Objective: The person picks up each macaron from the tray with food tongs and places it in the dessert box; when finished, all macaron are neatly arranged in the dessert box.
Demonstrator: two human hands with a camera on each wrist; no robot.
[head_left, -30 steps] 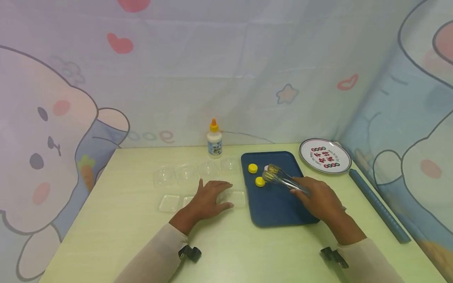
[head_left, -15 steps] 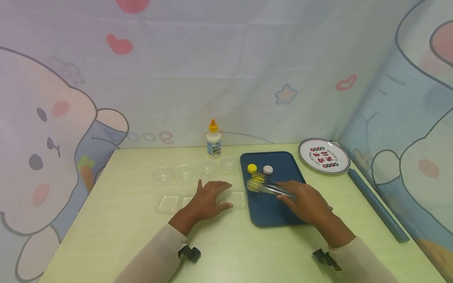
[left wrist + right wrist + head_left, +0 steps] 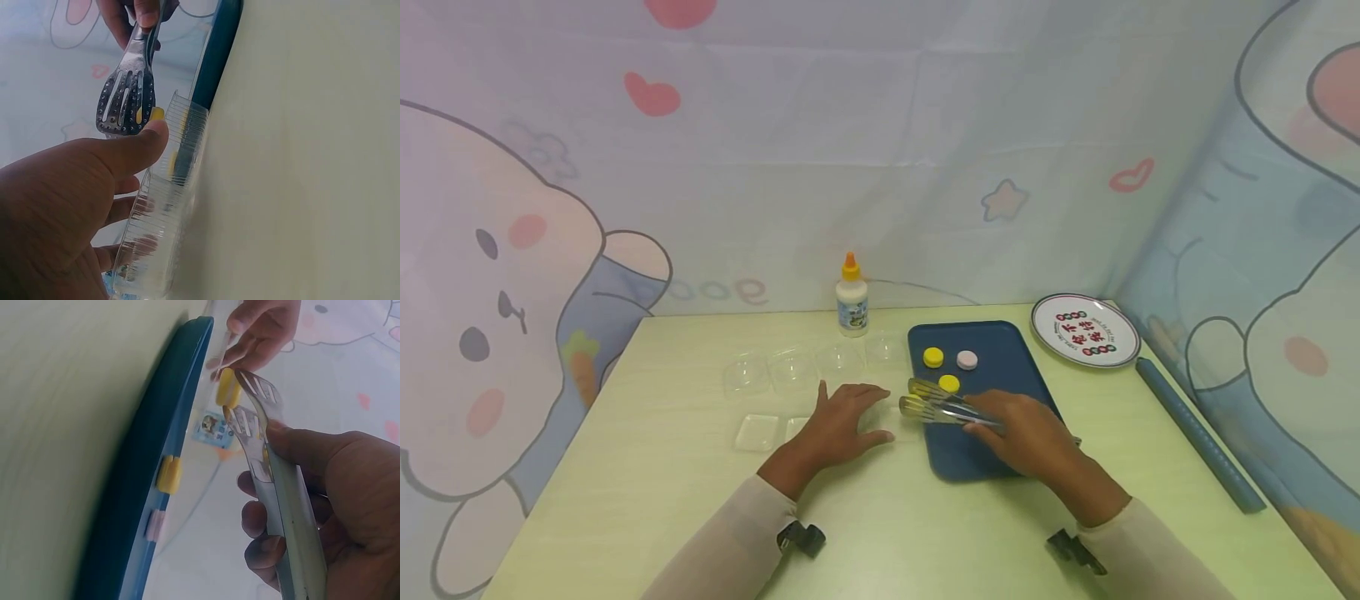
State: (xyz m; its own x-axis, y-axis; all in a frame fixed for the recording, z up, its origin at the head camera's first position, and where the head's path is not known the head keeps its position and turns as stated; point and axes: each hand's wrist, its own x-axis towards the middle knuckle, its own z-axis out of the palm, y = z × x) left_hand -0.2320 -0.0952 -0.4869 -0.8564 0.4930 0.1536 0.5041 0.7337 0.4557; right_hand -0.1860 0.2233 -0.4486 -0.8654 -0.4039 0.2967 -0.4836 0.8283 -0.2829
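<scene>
My right hand (image 3: 1026, 429) grips metal tongs (image 3: 284, 506) with slotted ends. A yellow macaron (image 3: 229, 387) sits between the tong tips, above the left edge of the blue tray (image 3: 992, 442). On the tray lie two more yellow macarons, one (image 3: 933, 357) behind the other (image 3: 949, 383), and a pink macaron (image 3: 967, 360). My left hand (image 3: 842, 425) holds a clear plastic box (image 3: 153, 231) with its thumb on the near side and fingers on the far side. The box's front compartments (image 3: 757, 432) are partly hidden under that hand; rounded compartments (image 3: 793, 367) stand behind.
A glue-like bottle (image 3: 852, 308) with an orange tip stands at the table's back edge. A white printed plate (image 3: 1086, 331) lies right of the tray, with a long blue bar (image 3: 1198, 433) beyond it. Printed cloth (image 3: 925, 167) hangs behind the table.
My right hand has carried the tongs and yellow macaron leftward and nearer, from over the tray toward the plastic box. The pink macaron has come into view. The left hand has stayed put.
</scene>
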